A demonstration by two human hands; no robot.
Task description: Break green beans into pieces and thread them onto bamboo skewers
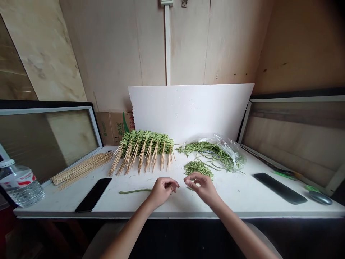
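At far left stands a bottle (20,184); next to it on the table (234,196) lie bare sticks (81,169), with nothing threaded on them, and a phone (93,195). Further right, many filled skewers (147,144) are stacked in rows, green pieces at the back, bare ends forward: that much looks done. In front of them, a single long bean (132,191) lies flat, its right end running out of sight at the left hand (161,191). That hand's fingers are loosely curled; whether they grip the bean, I cannot tell. Facing it, well apart from its fingertips, the right hand (202,187) has thumb and forefinger nearly together; I cannot tell if anything is between them. Just behind it sits a heap of cut pieces (196,167), unthreaded, and beyond, uncut beans (201,146) spill from a clear bag (232,153).
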